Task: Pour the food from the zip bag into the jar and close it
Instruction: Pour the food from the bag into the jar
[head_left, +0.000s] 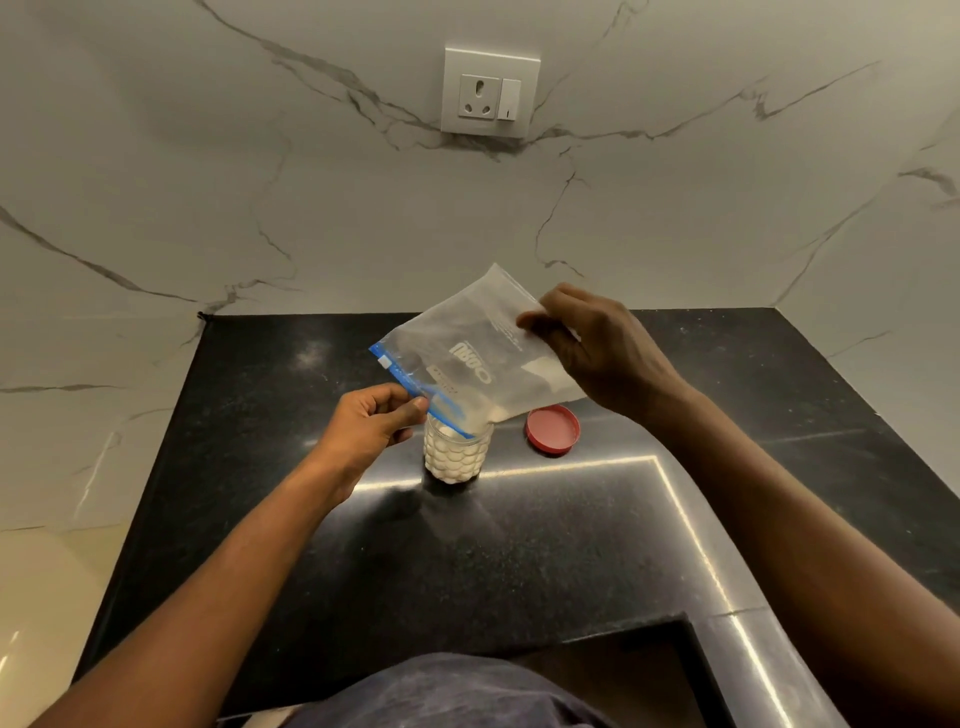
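A clear zip bag (475, 353) with a blue zip strip is tilted mouth-down over a small dimpled glass jar (456, 457). The jar stands on the black counter (519, 561) and is nearly full of white food. My left hand (371, 423) pinches the bag's blue zip edge just left of the jar's rim. My right hand (597, 348) holds the bag's raised bottom end, up and to the right. A little white food shows in the bag's lower corner at the jar's mouth. The red lid (552, 429) lies flat on the counter right of the jar.
A marble wall rises behind the counter, with a white socket and switch plate (489, 92) high above the jar. The counter's front edge has a cut-out step near my body. A bright light strip reflects across the counter in front of the jar.
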